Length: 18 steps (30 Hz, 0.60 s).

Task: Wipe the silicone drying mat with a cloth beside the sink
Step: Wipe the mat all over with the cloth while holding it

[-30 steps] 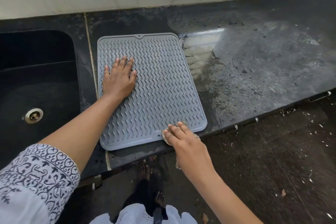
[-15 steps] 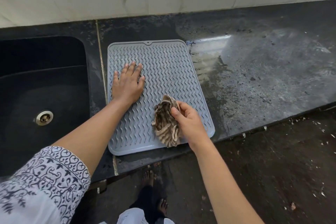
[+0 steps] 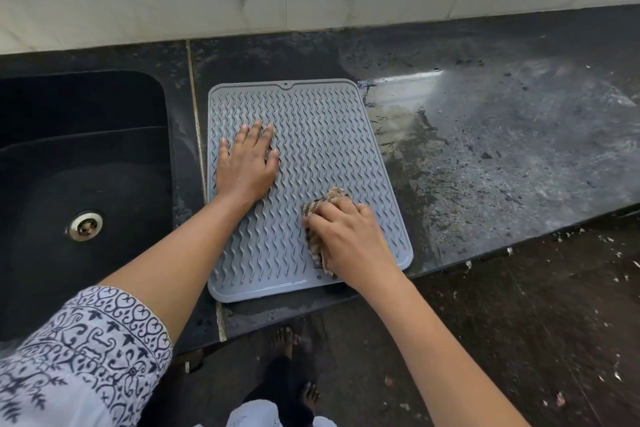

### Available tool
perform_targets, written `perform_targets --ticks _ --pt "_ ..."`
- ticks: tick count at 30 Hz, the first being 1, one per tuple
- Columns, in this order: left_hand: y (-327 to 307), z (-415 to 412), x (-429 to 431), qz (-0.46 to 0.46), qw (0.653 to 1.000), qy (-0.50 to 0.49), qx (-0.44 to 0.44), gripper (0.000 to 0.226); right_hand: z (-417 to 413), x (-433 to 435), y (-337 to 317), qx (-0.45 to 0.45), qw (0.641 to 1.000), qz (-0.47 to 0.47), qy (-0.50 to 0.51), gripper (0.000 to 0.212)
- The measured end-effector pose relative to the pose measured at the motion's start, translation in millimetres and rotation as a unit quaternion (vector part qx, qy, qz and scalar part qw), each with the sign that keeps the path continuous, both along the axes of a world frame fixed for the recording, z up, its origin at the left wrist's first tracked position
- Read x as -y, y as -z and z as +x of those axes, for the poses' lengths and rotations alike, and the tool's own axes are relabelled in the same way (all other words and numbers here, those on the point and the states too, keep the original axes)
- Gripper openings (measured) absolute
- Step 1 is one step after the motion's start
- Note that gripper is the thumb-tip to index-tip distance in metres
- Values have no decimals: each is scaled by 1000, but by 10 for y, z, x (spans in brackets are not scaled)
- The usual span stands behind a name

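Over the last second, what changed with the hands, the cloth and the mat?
The right hand brought the cloth from the counter's front edge up onto the mat and now presses it flat near the front right. The left hand stayed flat on the mat's left side; the mat stayed put.

Silicone drying mat (image 3: 332, 149): grey, wavy-ribbed, flat at counter front edge beside sink. Cloth (image 3: 323, 206): brown-striped, bunched, on mat's near-right area.
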<state>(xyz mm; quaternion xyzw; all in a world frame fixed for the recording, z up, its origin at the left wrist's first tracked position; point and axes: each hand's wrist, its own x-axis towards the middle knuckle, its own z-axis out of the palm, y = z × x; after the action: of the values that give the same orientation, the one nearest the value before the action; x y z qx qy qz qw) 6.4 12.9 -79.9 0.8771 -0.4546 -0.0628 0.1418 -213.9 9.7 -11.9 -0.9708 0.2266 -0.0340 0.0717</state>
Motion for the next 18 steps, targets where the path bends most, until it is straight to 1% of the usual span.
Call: perform_targets --ticks 2,3,5,7,8,9,10,11,12,13,15,16,18 --pt "3 2 -1 0 1000 -1 -1 54 -73 86 -68 27 1000 -9 -12 41" --pt "6 2 -2 -1 1000 -2 -3 54 -150 123 -91 22 1000 1 -18 41" --pt "7 -2 1 -3 1000 -2 -2 54 -363 193 -129 -12 999 25 -25 38" --pt "4 -5 2 -5 1000 -2 0 54 -624 251 -157 -60 996 63 -16 29" --pt "4 -3 4 -6 1000 -2 0 54 -743 252 -184 -64 994 85 -4 23" --pt "5 -2 7 -6 1000 -3 0 54 -822 226 -212 -39 993 111 19 16" --pt "5 -1 8 -5 1000 -3 0 54 -836 178 -236 16 990 131 47 14" --pt "5 3 9 -5 1000 -3 0 54 -789 116 -242 76 985 137 79 20" --pt "8 2 9 -5 1000 -4 -1 54 -684 60 -226 104 980 136 104 29" --pt "10 0 6 -4 1000 -4 -1 54 -537 16 -169 88 979 136 120 41" --pt "8 1 3 -3 1000 -5 -3 54 -243 -74 92 -9 985 117 123 63" --pt "7 3 4 -3 1000 -6 -6 54 -140 -115 239 -36 986 103 127 66" --pt "2 -5 5 -1 1000 -6 -8 54 -87 -150 421 -24 984 105 145 59"
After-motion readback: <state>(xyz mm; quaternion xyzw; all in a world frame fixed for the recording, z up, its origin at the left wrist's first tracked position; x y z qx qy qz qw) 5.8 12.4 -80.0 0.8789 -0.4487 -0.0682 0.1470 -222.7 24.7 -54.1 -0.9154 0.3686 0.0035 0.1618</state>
